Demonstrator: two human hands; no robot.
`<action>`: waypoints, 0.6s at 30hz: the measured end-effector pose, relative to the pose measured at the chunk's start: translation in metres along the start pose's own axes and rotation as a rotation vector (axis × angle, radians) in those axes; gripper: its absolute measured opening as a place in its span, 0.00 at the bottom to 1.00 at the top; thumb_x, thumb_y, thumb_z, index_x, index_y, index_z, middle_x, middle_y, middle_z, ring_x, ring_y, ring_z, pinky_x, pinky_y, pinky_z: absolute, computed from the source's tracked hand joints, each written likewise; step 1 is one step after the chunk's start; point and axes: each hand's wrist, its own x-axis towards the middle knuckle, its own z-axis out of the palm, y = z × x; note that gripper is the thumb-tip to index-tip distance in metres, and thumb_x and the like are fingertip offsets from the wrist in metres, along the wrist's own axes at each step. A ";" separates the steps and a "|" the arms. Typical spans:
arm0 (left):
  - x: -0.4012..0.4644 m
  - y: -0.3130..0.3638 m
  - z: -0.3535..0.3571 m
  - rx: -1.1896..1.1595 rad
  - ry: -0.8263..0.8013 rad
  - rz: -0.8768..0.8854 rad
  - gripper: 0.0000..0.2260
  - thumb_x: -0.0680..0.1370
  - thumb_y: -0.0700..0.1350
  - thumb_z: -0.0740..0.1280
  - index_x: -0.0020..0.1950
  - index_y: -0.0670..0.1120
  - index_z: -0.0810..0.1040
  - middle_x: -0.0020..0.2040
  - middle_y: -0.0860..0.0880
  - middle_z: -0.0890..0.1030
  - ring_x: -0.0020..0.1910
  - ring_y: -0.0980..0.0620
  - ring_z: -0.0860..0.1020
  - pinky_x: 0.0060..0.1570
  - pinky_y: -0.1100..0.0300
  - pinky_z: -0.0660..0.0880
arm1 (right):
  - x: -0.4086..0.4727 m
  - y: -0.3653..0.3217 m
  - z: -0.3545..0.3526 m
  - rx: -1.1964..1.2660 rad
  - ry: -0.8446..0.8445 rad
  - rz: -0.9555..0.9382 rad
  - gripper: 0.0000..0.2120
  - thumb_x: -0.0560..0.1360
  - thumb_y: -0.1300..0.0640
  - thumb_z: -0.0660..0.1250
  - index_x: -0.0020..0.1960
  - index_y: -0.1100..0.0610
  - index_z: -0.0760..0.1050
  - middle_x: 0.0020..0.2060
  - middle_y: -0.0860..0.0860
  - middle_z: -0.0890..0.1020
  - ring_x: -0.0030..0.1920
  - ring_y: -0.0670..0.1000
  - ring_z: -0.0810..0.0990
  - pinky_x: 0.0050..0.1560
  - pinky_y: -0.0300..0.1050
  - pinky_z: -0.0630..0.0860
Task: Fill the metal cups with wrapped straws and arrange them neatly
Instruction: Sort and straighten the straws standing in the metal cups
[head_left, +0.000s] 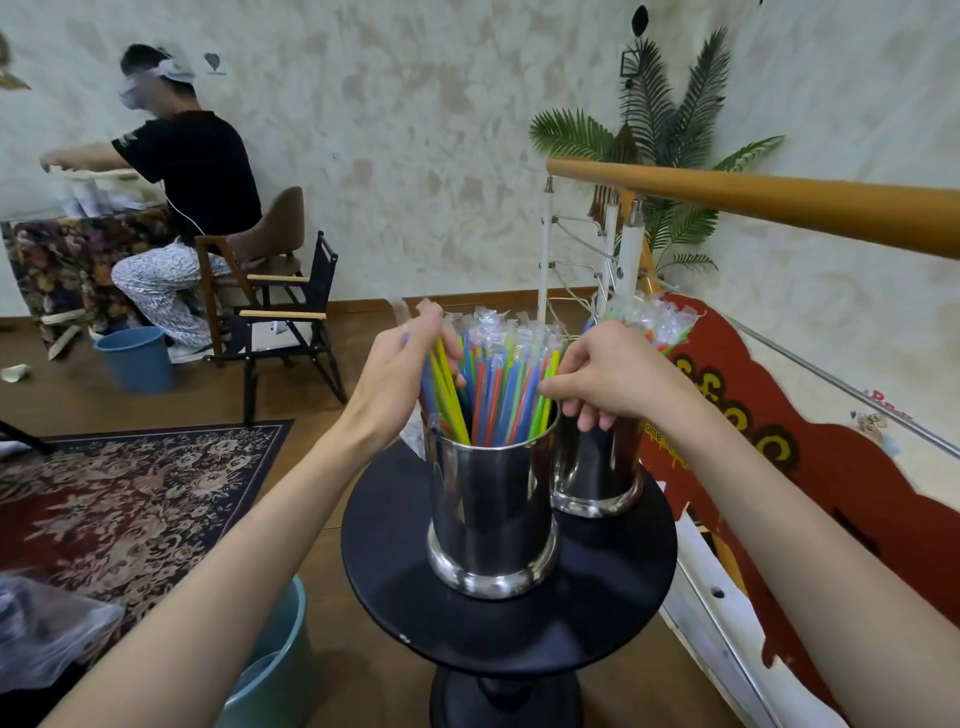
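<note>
Both hands work the straws in the front cup.
The left hand (410, 358) grips colourful plastic-wrapped straws (493, 384) at 10 o'clock of the shiny metal cup (491, 514) on the round black desk (597, 587); the right hand (608, 379) has its fingers curled on straws at 2 o'clock.

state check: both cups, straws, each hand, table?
Near cup: upright on table, full of straws.
Far cup: upright, also filled, partly hidden by right hand.
Straws: wrapped, standing, fanned unevenly.
Left hand: gripping straws at the near cup's left side.
Right hand: fingers curled on straws at its right rim.
Table: holds both cups.
</note>
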 end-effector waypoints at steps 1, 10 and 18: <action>0.001 -0.001 0.000 0.040 0.006 0.022 0.22 0.87 0.51 0.55 0.46 0.37 0.78 0.36 0.44 0.80 0.42 0.49 0.80 0.60 0.46 0.75 | 0.001 0.000 -0.002 0.011 -0.009 -0.001 0.09 0.76 0.56 0.75 0.40 0.60 0.81 0.28 0.51 0.84 0.25 0.47 0.83 0.21 0.34 0.71; 0.000 -0.004 -0.003 0.156 -0.007 0.215 0.19 0.82 0.39 0.66 0.73 0.47 0.70 0.45 0.38 0.79 0.47 0.51 0.85 0.63 0.47 0.77 | 0.000 -0.002 0.002 0.185 -0.093 -0.121 0.07 0.76 0.56 0.75 0.43 0.59 0.81 0.33 0.55 0.86 0.35 0.55 0.86 0.26 0.39 0.76; -0.004 -0.001 -0.002 0.135 -0.014 0.121 0.20 0.84 0.55 0.58 0.43 0.42 0.78 0.38 0.49 0.79 0.40 0.50 0.79 0.42 0.54 0.77 | -0.004 -0.009 0.013 0.182 -0.091 -0.182 0.05 0.77 0.56 0.74 0.48 0.58 0.81 0.36 0.53 0.86 0.37 0.49 0.86 0.25 0.38 0.76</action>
